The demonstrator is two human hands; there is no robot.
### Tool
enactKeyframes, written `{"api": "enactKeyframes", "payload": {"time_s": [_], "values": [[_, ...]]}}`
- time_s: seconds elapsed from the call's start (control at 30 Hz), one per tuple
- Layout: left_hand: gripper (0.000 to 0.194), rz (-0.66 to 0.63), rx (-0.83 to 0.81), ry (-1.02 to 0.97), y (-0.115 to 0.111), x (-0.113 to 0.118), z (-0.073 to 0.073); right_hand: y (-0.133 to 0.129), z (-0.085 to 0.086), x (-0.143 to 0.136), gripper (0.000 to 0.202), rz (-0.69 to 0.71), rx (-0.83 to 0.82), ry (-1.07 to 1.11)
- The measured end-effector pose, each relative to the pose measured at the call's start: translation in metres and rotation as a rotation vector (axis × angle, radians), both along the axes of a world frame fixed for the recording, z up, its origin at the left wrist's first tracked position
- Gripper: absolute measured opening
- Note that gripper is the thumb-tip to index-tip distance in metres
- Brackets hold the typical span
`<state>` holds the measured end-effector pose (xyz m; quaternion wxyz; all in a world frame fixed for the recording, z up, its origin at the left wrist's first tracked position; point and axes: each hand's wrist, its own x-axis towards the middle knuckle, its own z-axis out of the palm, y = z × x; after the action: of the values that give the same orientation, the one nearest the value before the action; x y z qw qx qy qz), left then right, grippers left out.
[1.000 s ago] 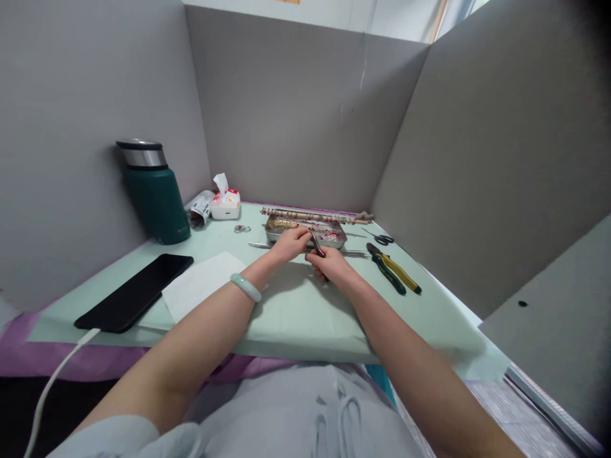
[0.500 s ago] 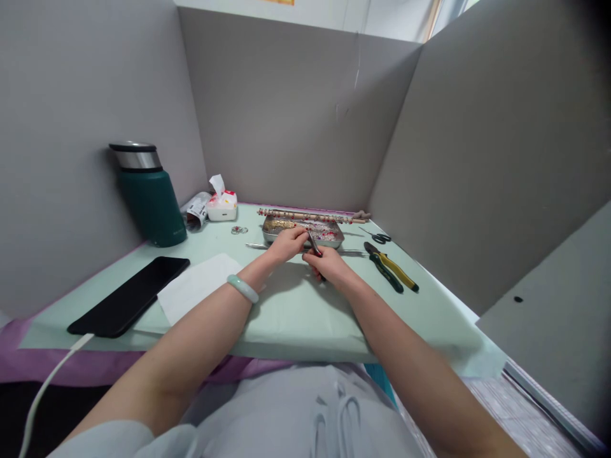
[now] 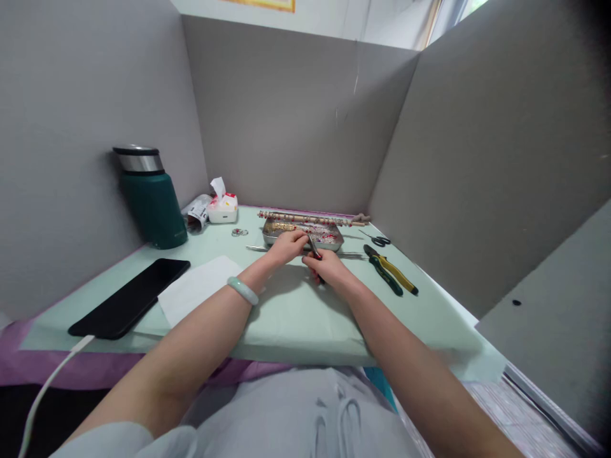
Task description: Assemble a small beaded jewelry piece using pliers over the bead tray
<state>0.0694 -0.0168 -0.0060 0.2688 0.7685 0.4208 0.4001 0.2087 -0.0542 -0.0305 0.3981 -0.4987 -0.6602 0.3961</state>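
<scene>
My right hand (image 3: 329, 266) is closed round a dark-handled pair of pliers (image 3: 313, 247), whose jaws point up and away toward my left fingertips. My left hand (image 3: 289, 245) is pinched at the tip of the pliers; whatever lies between its fingers is too small to make out. Just beyond both hands stands a metal tray (image 3: 338, 244) with gold, red and pale beads in it. Across its far side lies a wooden stick (image 3: 305, 219) wound with small beaded pieces. Thin metal rods (image 3: 352, 255) lie behind my hands.
On the right are green-and-yellow cutting pliers (image 3: 391, 270) and small scissors (image 3: 380, 241). To the left lie a phone (image 3: 131, 298) on a cable, white paper (image 3: 195, 289) and small rings (image 3: 239, 233). A green bottle (image 3: 155, 207) and tissue box (image 3: 223, 208) stand farther back. Grey panels enclose the table.
The view has tilted up very slightly. Both hands keep nearly the same place and grip, with the pliers still between them.
</scene>
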Motion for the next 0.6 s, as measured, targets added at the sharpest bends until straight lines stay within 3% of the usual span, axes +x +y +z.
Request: {"api": "enactKeyframes", "payload": {"time_s": [0.33,0.6], "values": [[0.024,-0.01,-0.022,-0.022,-0.0015,0.0004,0.0006,0.0004,-0.001,-0.0004,0.015,-0.012,-0.004,-0.01],[0.023,-0.037,-0.044,-0.082,0.0023,-0.0009,-0.0019,0.0033,0.0025,0.0019,0.016,-0.184,0.214,-0.391]]}}
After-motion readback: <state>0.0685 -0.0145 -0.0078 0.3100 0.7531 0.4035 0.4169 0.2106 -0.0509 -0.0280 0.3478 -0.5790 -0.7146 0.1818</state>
